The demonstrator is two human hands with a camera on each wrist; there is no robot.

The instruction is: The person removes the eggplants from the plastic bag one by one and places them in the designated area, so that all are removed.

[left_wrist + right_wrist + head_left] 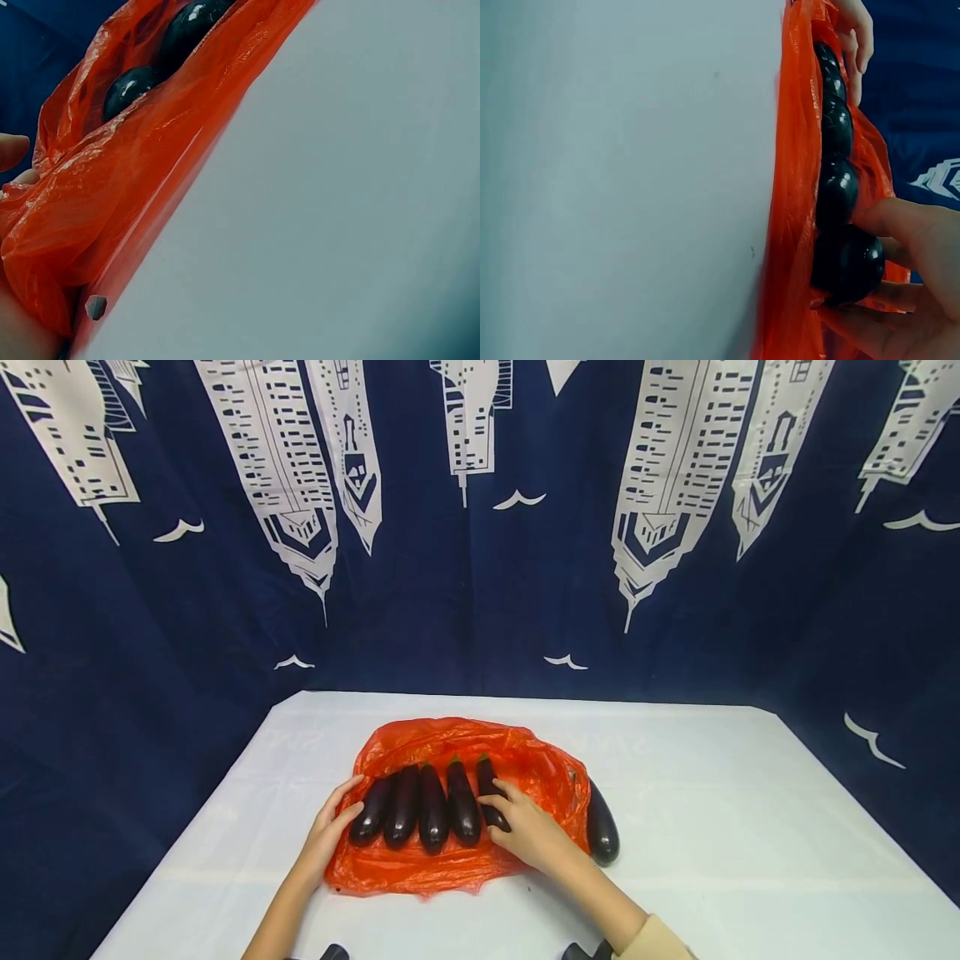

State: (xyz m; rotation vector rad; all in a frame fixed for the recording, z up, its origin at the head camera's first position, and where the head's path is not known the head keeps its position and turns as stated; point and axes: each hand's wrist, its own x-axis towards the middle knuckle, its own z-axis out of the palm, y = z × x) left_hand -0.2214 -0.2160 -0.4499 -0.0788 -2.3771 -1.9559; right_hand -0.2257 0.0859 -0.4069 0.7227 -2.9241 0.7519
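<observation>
Several dark purple eggplants (pixel 433 814) lie side by side in a row on a red plastic bag (pixel 390 878), stem ends pointing away. My right hand (pixel 528 828) grips the rightmost eggplant (pixel 847 262) of this row, thumb on one side and fingers on the other, as the right wrist view shows. At the row's left end, my left hand (pixel 330 831) rests along the bag's edge with its fingers extended beside the leftmost eggplant (pixel 369 817). In the left wrist view, the bag's crumpled side covers part of that hand's fingers (pixel 11 152).
Another eggplant (pixel 602 827) sits at the bag's right edge, partly covered by the red plastic. Everything rests on a white-covered table (pixel 720 793). Behind it hangs a dark blue cloth (pixel 480 610) printed with white buildings.
</observation>
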